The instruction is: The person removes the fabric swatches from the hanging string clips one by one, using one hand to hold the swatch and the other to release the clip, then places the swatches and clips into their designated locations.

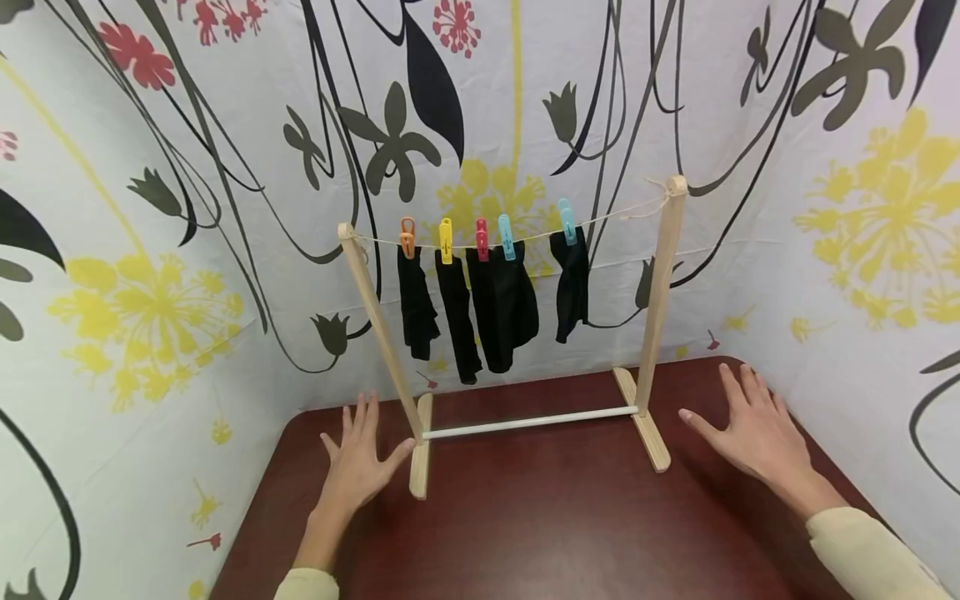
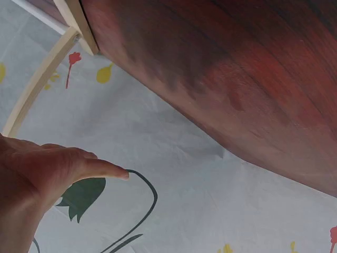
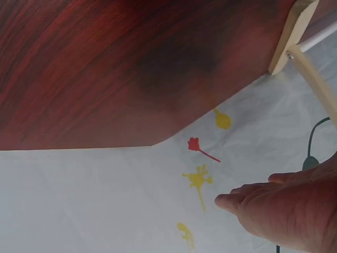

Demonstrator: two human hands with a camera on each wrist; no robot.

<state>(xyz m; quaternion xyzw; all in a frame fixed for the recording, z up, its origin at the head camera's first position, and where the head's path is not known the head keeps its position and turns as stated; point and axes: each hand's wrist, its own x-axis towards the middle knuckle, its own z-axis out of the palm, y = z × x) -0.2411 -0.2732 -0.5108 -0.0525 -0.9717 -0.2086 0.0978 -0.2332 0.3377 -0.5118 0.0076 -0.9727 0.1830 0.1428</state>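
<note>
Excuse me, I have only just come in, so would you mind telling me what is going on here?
A person's left hand and right hand are open with fingers spread, gripping nothing, on either side of a wooden drying rack. The rack stands on a dark red-brown table. Black cloth items hang from the rack's string, held by five clothespins: one orange, one yellow, one red and two light blue.

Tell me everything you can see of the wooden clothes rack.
The rack looks like pale wood and stands upright on the red table. Two posts rise from flat feet, joined low down by a white rod. A string links their tops; five clothespins, orange, yellow, red and two blue, hold black cloth pieces on it. The left hand is beside it, contact unclear; the right hand is apart.
</note>
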